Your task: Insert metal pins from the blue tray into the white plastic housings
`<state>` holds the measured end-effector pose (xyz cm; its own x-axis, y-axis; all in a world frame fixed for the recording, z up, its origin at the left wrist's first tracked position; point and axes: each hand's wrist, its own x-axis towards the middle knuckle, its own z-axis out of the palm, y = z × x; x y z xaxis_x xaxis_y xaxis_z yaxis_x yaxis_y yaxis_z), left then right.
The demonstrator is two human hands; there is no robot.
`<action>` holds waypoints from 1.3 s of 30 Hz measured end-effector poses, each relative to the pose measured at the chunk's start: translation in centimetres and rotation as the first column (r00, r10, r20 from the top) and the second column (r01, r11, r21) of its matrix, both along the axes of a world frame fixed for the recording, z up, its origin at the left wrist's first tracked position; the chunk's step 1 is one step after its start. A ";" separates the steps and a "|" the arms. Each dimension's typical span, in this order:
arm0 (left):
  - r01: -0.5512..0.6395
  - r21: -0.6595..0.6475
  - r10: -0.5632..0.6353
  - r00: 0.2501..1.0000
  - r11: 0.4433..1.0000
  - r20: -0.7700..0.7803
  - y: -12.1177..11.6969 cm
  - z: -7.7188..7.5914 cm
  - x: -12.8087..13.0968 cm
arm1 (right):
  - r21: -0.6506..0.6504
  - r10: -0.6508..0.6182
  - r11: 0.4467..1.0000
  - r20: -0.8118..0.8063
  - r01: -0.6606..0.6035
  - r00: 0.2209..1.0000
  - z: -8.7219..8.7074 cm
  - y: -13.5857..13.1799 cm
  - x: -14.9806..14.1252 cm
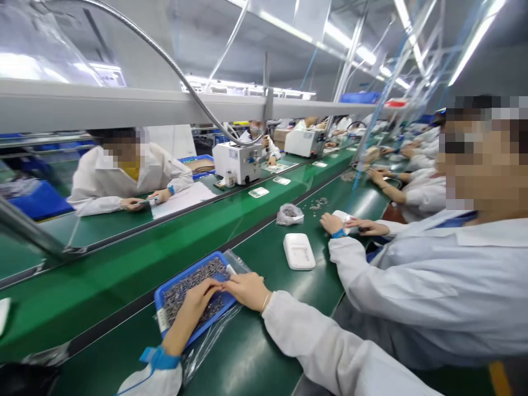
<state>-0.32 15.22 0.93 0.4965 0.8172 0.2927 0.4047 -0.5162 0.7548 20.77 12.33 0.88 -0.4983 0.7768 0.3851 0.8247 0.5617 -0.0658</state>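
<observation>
A shallow blue tray (pixel 192 338) full of small dark metal parts (pixel 187 289) lies on the green bench. Over it, my left hand (pixel 200 300) reaches in from below, a blue band round its wrist. My right hand (pixel 248 290) comes from the right across the tray's edge. The fingertips of both hands meet in a pinch above the parts. Whatever sits between them is too small or hidden to make out. A clear plastic bag (pixel 210 341) lies partly under the tray.
A white plastic housing (pixel 299 252) and a bag of small parts (pixel 289 214) are on the bench to the right. Close on that side, a co-worker (pixel 396 275) handles a white piece. A green conveyor belt (pixel 136 275) runs behind the tray; white machines (pixel 237 162) stand beyond.
</observation>
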 end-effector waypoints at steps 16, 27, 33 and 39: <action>-0.052 -0.035 0.054 0.996 0.998 0.065 0.9 -2.1 -0.8 | 0.064 0.044 0.997 -0.084 -0.039 0.996 -1.4 0.7 0.1; -0.022 -0.092 0.014 0.996 0.996 -0.093 1.1 -0.9 -0.3 | 0.026 0.022 0.999 0.017 -0.023 1.000 -1.7 0.4 -0.2; 0.052 0.094 -0.033 0.980 0.994 -0.196 1.1 -1.3 -0.3 | -0.099 -0.029 0.995 -0.012 0.027 1.000 -1.2 0.1 -0.2; 0.170 0.241 -0.099 0.955 0.955 -0.281 1.6 -2.6 -1.0 | -0.166 -0.073 0.984 -0.055 0.062 0.996 -0.6 -0.1 -0.4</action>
